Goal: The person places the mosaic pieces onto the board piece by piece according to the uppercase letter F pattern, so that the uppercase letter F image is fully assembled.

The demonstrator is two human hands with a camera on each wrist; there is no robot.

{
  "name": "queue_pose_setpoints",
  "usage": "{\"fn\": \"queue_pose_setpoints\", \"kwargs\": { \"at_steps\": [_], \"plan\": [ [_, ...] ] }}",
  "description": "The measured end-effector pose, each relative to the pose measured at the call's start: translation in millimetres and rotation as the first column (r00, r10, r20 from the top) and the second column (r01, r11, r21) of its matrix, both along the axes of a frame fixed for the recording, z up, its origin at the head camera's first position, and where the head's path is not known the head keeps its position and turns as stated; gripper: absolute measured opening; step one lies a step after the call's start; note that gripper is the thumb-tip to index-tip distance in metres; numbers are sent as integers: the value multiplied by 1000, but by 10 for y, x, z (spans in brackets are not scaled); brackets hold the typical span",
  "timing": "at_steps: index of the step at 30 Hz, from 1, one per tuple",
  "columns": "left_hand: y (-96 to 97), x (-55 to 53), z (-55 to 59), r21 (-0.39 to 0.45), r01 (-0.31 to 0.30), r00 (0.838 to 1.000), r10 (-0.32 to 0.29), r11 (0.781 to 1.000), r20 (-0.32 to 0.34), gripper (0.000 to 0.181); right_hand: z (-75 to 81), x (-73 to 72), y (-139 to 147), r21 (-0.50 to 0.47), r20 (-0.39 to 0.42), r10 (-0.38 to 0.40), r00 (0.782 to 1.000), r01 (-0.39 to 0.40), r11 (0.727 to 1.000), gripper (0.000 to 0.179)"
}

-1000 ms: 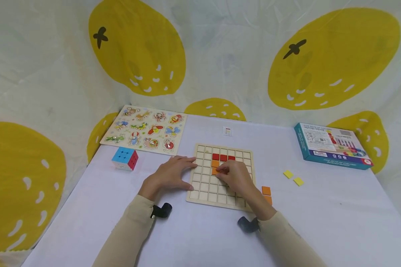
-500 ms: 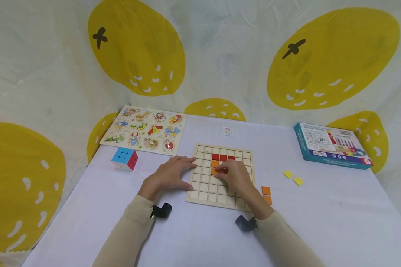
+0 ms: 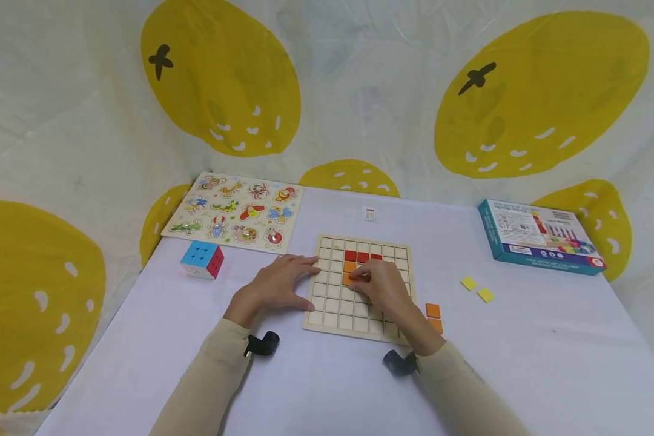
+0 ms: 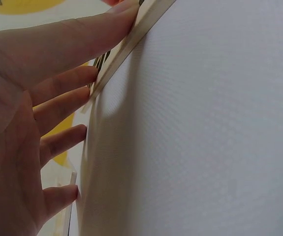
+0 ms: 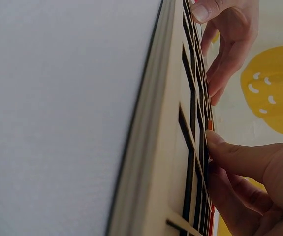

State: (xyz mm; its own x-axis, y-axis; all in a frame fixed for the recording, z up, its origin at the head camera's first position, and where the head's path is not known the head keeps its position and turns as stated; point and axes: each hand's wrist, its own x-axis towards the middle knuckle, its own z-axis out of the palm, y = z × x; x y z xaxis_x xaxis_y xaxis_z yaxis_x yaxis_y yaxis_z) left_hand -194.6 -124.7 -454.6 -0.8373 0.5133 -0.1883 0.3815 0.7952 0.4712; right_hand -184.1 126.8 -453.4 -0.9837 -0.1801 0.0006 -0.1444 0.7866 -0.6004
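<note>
A wooden grid board (image 3: 331,306) lies on the white table, with red square tiles (image 3: 363,257) in a row near its far side. Below the leftmost red tile sit two orange tiles, one above the other. At the lower orange tile (image 3: 347,280), the thumb and index finger of my right hand (image 3: 386,289) pinch its right side; the hand covers the cells behind it. My left hand (image 3: 277,284) spreads along the board's left edge, thumb near the front corner. In the left wrist view its fingers (image 4: 65,101) are fairly straight against the wooden edge.
Two loose orange tiles (image 3: 433,310) lie right of the board, with two yellow tiles (image 3: 485,295) farther right. A small printed card (image 3: 370,214) lies behind the board. At left are a puzzle cube (image 3: 203,259) and an insect puzzle board (image 3: 234,212); a game box (image 3: 542,237) stands back right.
Both hands stay almost where they were. The right wrist has shifted slightly left, uncovering more of the nearer loose orange tile. No tile has visibly changed cell.
</note>
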Motion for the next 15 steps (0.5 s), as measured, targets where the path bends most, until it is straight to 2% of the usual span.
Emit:
{"fn": "queue_pose_setpoints", "kwargs": {
  "at_steps": [7, 15],
  "plan": [
    [-2, 7, 4, 2, 3, 1000, -3, 1000, 9, 78, -4, 10, 0, -4, 5, 0, 1000, 0, 1000, 20],
    [3, -7, -10, -11, 8, 1000, -8, 1000, -12, 78, -13, 24, 23, 4, -65, 48, 997, -47, 999, 19]
  ]
}}
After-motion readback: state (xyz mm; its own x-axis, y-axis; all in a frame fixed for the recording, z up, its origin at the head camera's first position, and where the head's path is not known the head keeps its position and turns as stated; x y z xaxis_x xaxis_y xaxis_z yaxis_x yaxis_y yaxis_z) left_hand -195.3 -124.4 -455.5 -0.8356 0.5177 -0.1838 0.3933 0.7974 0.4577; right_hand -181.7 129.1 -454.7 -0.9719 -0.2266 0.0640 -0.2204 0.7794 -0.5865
